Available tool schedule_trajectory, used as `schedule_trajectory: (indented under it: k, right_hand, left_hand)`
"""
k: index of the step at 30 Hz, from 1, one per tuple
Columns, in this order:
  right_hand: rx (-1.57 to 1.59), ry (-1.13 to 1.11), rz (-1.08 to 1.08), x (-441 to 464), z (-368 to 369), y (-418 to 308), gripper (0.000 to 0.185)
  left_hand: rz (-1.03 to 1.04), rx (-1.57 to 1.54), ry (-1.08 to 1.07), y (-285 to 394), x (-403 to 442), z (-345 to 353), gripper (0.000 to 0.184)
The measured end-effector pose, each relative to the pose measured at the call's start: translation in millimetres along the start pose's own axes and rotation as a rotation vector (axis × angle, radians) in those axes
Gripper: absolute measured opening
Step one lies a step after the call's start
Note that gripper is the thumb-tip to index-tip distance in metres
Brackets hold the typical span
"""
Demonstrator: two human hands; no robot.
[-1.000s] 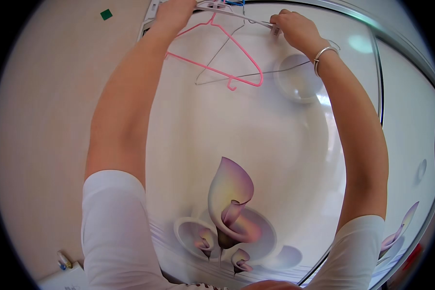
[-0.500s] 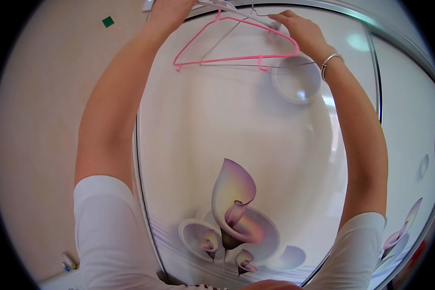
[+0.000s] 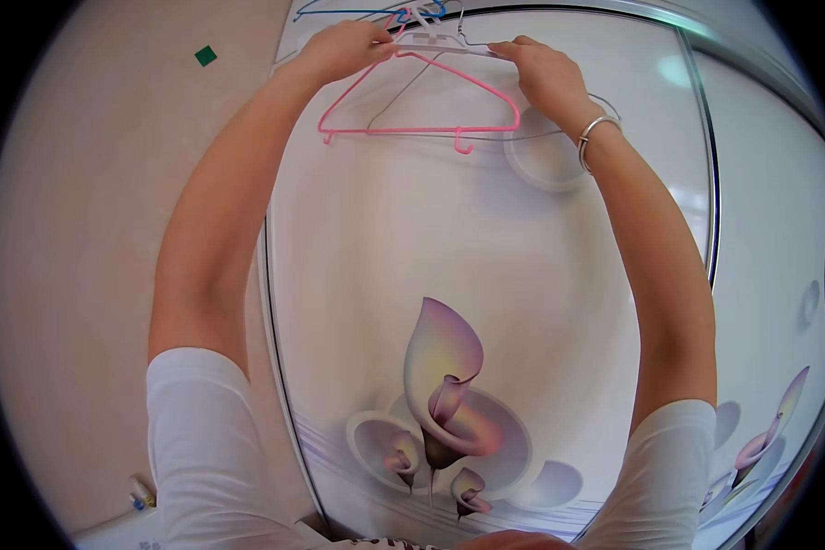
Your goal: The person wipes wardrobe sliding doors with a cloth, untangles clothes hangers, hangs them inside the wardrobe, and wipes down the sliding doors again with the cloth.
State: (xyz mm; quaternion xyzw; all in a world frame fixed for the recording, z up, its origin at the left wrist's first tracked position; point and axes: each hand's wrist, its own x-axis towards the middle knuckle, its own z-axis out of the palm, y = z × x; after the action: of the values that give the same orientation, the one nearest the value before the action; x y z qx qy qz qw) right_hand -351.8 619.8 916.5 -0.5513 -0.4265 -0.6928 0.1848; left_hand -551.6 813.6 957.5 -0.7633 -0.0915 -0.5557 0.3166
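Observation:
Both raised arms reach to several hangers at the top of the head view. My left hand [image 3: 350, 48] is closed on the left part of a white hanger [image 3: 431, 42]. My right hand [image 3: 548, 78], with a silver bangle at its wrist, has its fingers closed round the white hanger's right end. Just below and behind hangs a pink hanger [image 3: 419, 130] with small hooks under its bar. A thin metal wire hanger [image 3: 500, 138] shows behind the pink one. Part of a blue hanger [image 3: 339, 12] appears above my left hand.
White sliding doors [image 3: 376, 238] printed with purple calla lilies [image 3: 445, 385] stand in front of me. To the left is a pale wall [image 3: 110, 229] bearing a small green square [image 3: 205, 56]. A small object [image 3: 141, 493] lies at the lower left.
The white hanger and both hands now show lower in view, and the blue hanger has come into sight. The pink hanger has shifted slightly left and down.

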Motion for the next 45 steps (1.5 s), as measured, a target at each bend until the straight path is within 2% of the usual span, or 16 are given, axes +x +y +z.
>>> schedule_trajectory:
  k: [5, 8, 11, 15, 18, 19, 21, 22, 24, 27, 31, 36, 39, 41, 43, 45]
  right_hand:
    - [-0.012, 0.000, -0.005, 4, -1, -2, 0.045]
    - [-0.112, -0.002, -0.045, 18, -11, 5, 0.049]
    - [-0.117, 0.159, -0.151, 36, -21, 20, 0.024]
    - [-0.172, 0.210, -0.153, 47, -14, 25, 0.026]
    - [-0.137, 0.263, -0.128, 42, -5, 22, 0.024]
    - [-0.128, 0.282, -0.129, 38, -2, 22, 0.023]
    - [-0.139, 0.193, 0.006, 31, -1, 16, 0.039]
    - [-0.142, 0.149, 0.070, 28, 0, 11, 0.049]
    - [-0.121, 0.222, 0.078, 18, 7, 10, 0.050]
    - [-0.070, 0.304, 0.090, 4, 11, 24, 0.053]
    - [-0.048, 0.321, 0.120, -22, -6, 42, 0.056]
    - [-0.190, 0.262, 0.044, -71, -48, 75, 0.056]
    - [-0.257, 0.213, 0.015, -121, -85, 94, 0.053]
    - [-0.179, 0.116, 0.178, -159, -109, 98, 0.050]
    - [-0.074, -0.041, 0.195, -194, -147, 92, 0.048]
    - [0.157, -0.170, 0.140, -224, -168, 84, 0.050]
  left_hand:
    - [0.014, -0.131, 0.209, -42, 15, 21, 0.030]
    - [0.106, 0.035, 0.484, -71, 30, 30, 0.025]
    - [0.068, 0.143, 0.391, -59, 43, -17, 0.014]
    - [0.094, 0.326, 0.494, -32, 15, -45, 0.017]
    - [0.146, 0.467, 0.462, -41, -4, -53, 0.019]
    - [0.052, 0.415, 0.387, -32, -16, -61, 0.018]
    - [-0.140, 0.311, 0.237, -16, -51, -76, 0.019]
    - [-0.093, 0.338, 0.294, -19, -66, -77, 0.019]
    - [0.007, 0.389, 0.400, -35, -96, -68, 0.023]
    - [-0.081, 0.363, 0.406, -41, -132, -61, 0.021]
    - [-0.250, -0.113, 0.320, -51, -158, -42, 0.017]
    - [-0.381, -0.739, 0.225, -19, -162, -19, 0.020]
    - [-0.425, -0.934, 0.275, 11, -157, -8, 0.022]
    - [-0.408, -0.960, 0.265, 38, -160, -7, 0.023]
    - [-0.407, -1.023, 0.226, 74, -167, -8, 0.024]
    - [-0.434, -1.109, 0.153, 117, -187, -11, 0.025]
